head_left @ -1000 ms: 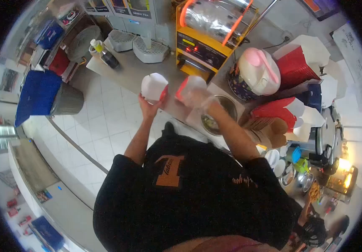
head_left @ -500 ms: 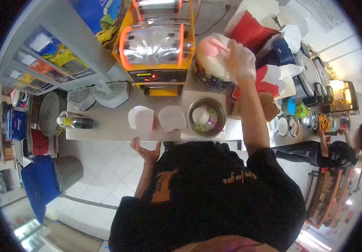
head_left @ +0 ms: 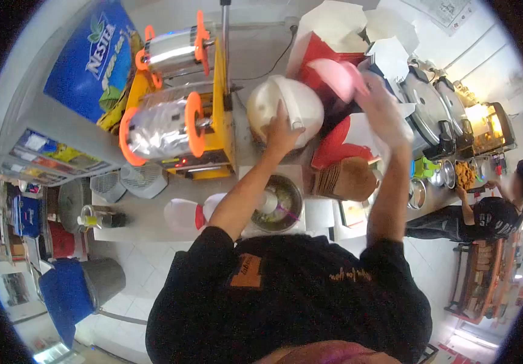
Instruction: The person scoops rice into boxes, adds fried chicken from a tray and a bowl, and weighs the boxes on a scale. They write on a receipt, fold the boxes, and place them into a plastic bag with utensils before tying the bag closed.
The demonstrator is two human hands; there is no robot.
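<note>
My left hand [head_left: 282, 131] is on the domed white lid [head_left: 310, 112] of a large round container, with its fingers round the raised handle. Motion blurs my right hand [head_left: 384, 109], which wears a clear glove and holds a pink scoop [head_left: 339, 77] up to the right of the lid. In front of the container, a metal bowl [head_left: 295, 197] holds a white cup [head_left: 267, 202], a purple-handled utensil and some pale green food. Two white food boxes [head_left: 182, 215] stand left of the bowl, partly behind my left forearm.
An orange and yellow sealing machine [head_left: 222, 130] stands left of the container. Stacked brown cartons [head_left: 346, 179] and red boxes [head_left: 346, 142] are on the right, with lidded cookers [head_left: 422, 103] beyond. A co-worker [head_left: 495, 218] is at the counter far right. A dark bottle [head_left: 111, 218] stands at left.
My left hand has risen from the counter's front edge to the lid. My right hand has moved right with the pink scoop, away from above the container. The view has shifted.
</note>
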